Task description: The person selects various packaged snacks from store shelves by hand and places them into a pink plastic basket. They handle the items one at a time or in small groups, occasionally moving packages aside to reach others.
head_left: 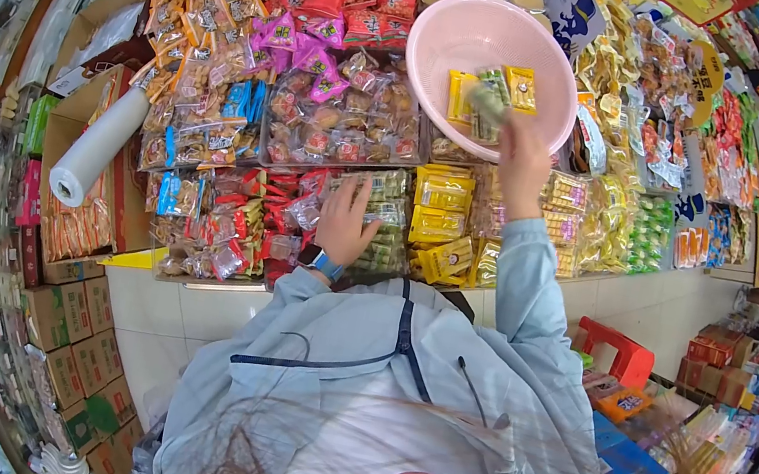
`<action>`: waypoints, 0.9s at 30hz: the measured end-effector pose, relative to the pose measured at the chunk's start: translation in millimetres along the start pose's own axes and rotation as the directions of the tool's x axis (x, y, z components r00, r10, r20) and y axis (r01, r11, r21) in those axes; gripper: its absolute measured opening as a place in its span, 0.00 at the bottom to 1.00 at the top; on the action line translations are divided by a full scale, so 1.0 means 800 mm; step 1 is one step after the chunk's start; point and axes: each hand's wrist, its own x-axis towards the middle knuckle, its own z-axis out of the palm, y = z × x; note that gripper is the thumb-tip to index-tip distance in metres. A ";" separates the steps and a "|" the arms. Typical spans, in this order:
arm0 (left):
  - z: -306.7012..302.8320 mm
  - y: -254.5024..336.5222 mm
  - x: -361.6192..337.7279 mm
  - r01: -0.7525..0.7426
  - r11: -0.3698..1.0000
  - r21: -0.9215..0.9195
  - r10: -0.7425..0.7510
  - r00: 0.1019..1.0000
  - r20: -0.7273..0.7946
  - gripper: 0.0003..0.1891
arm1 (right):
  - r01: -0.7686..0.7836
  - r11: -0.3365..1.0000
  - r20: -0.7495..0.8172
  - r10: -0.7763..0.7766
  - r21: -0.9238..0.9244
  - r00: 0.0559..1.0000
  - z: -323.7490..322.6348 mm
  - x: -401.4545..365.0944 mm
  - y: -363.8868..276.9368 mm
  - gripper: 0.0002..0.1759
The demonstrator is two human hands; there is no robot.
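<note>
Right hand (pixel 523 166): reaches over the near rim of the pink basket (pixel 424 47), fingers bent and close together; blur leaves me unable to tell whether they grip anything.
Blurred green packet (pixel 488 101): inside the basket, just left of the right fingertips, seemingly at the point of being set down.
Yellow packets (pixel 461 99): in the basket, one left of the right fingers, another just beyond them.
Left hand (pixel 347 223): palm down, fingers spread wide, seemingly gripping nothing, its fingertips at the stacked green packets (pixel 387 228), which lie mostly right of them.
Stall's yellow packs (pixel 437 225): between the two hands, right of the left fingers.
Right fingers' next move: calls for a clean parting from the green packet, low inside the rim.
</note>
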 end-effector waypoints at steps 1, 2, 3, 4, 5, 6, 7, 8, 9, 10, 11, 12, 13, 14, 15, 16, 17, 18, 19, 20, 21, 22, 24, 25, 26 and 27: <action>-0.002 0.001 -0.003 -0.014 0.998 0.053 0.012 1.000 0.023 0.36 | -0.095 0.995 -0.008 0.094 -0.037 0.995 -0.001 0.012 0.010 0.10; -0.002 0.003 -0.004 -0.029 0.994 0.105 0.025 0.999 0.045 0.34 | -0.115 0.978 0.218 0.151 -0.172 0.964 0.003 0.019 0.027 0.09; -0.004 0.005 -0.006 -0.046 0.987 0.156 0.036 0.997 0.069 0.33 | -0.100 0.947 0.424 0.229 -0.305 0.876 0.011 0.019 0.049 0.09; -0.005 0.006 -0.007 -0.041 0.989 0.143 0.028 0.996 0.087 0.32 | -0.052 0.903 0.592 0.322 -0.426 0.739 0.020 0.016 0.075 0.09; -0.007 0.007 -0.008 -0.034 0.991 0.130 0.021 0.994 0.104 0.31 | -0.021 0.940 0.704 0.269 -0.340 0.657 0.047 -0.008 0.117 0.11; -0.008 0.008 -0.008 -0.026 0.993 0.117 0.012 0.993 0.120 0.31 | -0.101 0.934 0.649 0.312 -0.341 0.694 0.042 -0.006 0.106 0.11; -0.009 0.009 -0.009 -0.030 0.994 0.110 0.016 0.993 0.121 0.31 | -0.178 0.925 0.593 0.354 -0.335 0.723 0.032 0.001 0.081 0.10; -0.010 0.009 -0.010 -0.032 0.994 0.103 0.019 0.993 0.120 0.31 | -0.253 0.912 0.537 0.396 -0.322 0.745 0.024 0.002 0.064 0.09; -0.012 0.007 -0.010 -0.033 0.995 0.097 0.022 0.993 0.118 0.31 | -0.210 0.941 0.463 0.315 -0.264 0.828 0.024 -0.004 0.064 0.09; -0.007 0.002 -0.011 -0.015 0.999 0.039 0.013 0.997 0.072 0.30 | -0.160 0.965 0.378 0.230 -0.208 0.897 0.026 -0.010 0.066 0.09; 0.000 -0.008 -0.012 0.000 1.000 -0.019 0.001 1.000 0.025 0.30 | -0.103 0.982 0.283 0.144 -0.156 0.948 0.028 -0.016 0.066 0.09; 0.004 -0.015 -0.011 0.011 0.997 -0.078 -0.013 1.000 -0.022 0.30 | -0.064 0.987 0.209 0.095 -0.150 0.973 0.026 -0.020 0.056 0.09; -0.004 -0.021 -0.006 0.036 0.999 -0.026 -0.039 0.995 -0.095 0.30 | -0.026 0.989 0.133 0.045 -0.147 0.990 0.022 -0.027 0.040 0.10; -0.013 -0.030 0.001 0.065 0.998 0.023 -0.060 0.984 -0.167 0.30 | 0.011 0.989 0.055 -0.003 -0.148 0.998 0.018 -0.035 0.024 0.12; -0.022 -0.039 0.011 0.096 0.993 0.069 -0.077 0.968 -0.238 0.30 | 0.059 0.994 0.070 -0.052 -0.096 0.996 0.014 -0.046 0.008 0.16; -0.029 -0.048 0.023 0.137 0.982 0.130 -0.093 0.949 -0.300 0.30 | 0.088 0.995 0.096 -0.083 -0.048 0.992 0.013 -0.059 -0.007 0.17; -0.035 -0.057 0.038 0.181 0.965 0.189 -0.103 0.927 -0.360 0.30 | 0.114 0.993 0.120 -0.114 0.001 0.986 0.016 -0.074 -0.021 0.17; -0.039 -0.067 0.049 0.225 0.943 0.245 -0.107 0.902 -0.418 0.30 | 0.137 0.989 0.142 -0.143 0.050 0.980 0.020 -0.091 -0.035 0.18; -0.040 -0.078 0.057 0.245 0.934 0.261 -0.139 0.921 -0.365 0.29 | 0.126 0.985 0.185 -0.146 0.115 0.972 0.029 -0.109 -0.049 0.19; -0.039 -0.087 0.064 0.261 0.925 0.278 -0.170 0.935 -0.312 0.28 | 0.114 0.977 0.224 -0.153 0.178 0.962 0.039 -0.126 -0.061 0.19; -0.038 -0.091 0.070 0.272 0.916 0.294 -0.198 0.945 -0.260 0.27 | 0.107 0.966 0.288 -0.175 0.236 0.941 0.044 -0.137 -0.076 0.20; -0.044 -0.084 0.074 0.272 0.915 0.297 -0.201 0.947 -0.250 0.26 | 0.096 0.952 0.349 -0.199 0.292 0.916 0.048 -0.144 -0.088 0.20; -0.058 -0.065 0.075 0.273 0.913 0.304 -0.210 0.951 -0.226 0.24 | 0.128 0.944 0.417 -0.252 0.303 0.873 0.053 -0.149 -0.105 0.23; -0.061 -0.054 0.070 0.251 0.935 0.251 -0.185 0.948 -0.257 0.23 | 0.141 0.940 0.451 -0.277 0.312 0.848 0.055 -0.150 -0.112 0.24; -0.064 -0.041 0.063 0.224 0.954 0.200 -0.161 0.943 -0.290 0.22 | 0.102 0.940 0.438 -0.245 0.325 0.865 0.058 -0.146 -0.117 0.25; -0.067 -0.030 0.058 0.195 0.970 0.149 -0.138 0.936 -0.323 0.22 | 0.065 0.939 0.423 -0.213 0.338 0.880 0.060 -0.136 -0.123 0.26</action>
